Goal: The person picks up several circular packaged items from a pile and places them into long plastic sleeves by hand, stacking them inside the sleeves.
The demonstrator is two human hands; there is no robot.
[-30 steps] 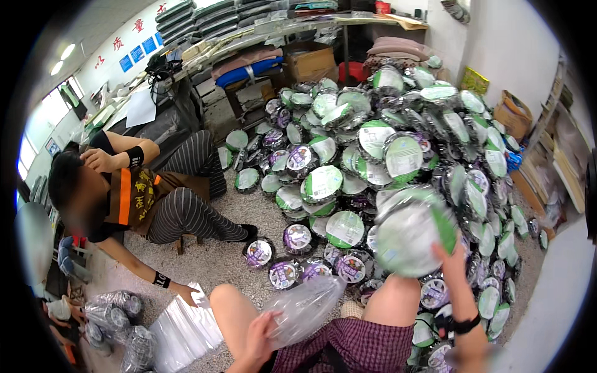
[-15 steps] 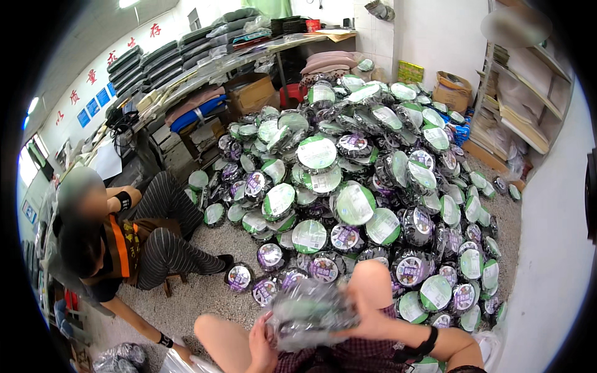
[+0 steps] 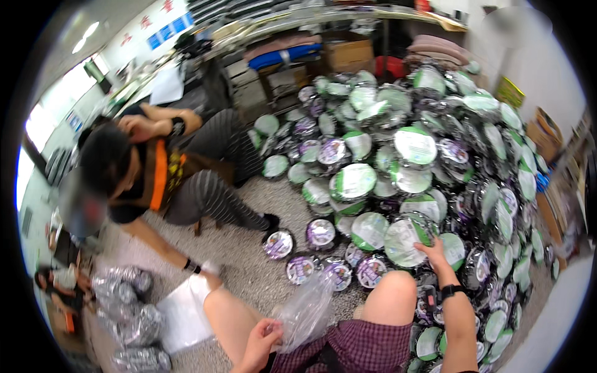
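My left hand [image 3: 261, 342], just above my lap, is closed with its fingertips pinched on the edge of a clear plastic bag [image 3: 306, 311]. The bag hangs limp and see-through over my thighs. My right hand [image 3: 433, 253] stretches forward to the heap and grips the right edge of a round plastic-wrapped pack [image 3: 404, 241] with a white and green label. More round packs [image 3: 416, 147] are piled around it, some showing green and white labels, others purple and white ones. Nearer my knees, several purple-labelled packs [image 3: 302, 267] lie on the floor.
To my left, a seated co-worker [image 3: 165, 168] reaches down to a white plastic sheet [image 3: 186, 314]. Filled clear bags [image 3: 127, 311] lie beyond it. Behind the heap are a long table [image 3: 311, 23], a cardboard box [image 3: 351, 55] and folded pink cloth [image 3: 438, 48].
The bulky wrapped bundle held between both hands is out of them. My left hand now holds a limp clear bag, and my right has moved forward to the heap. The view has swung left.
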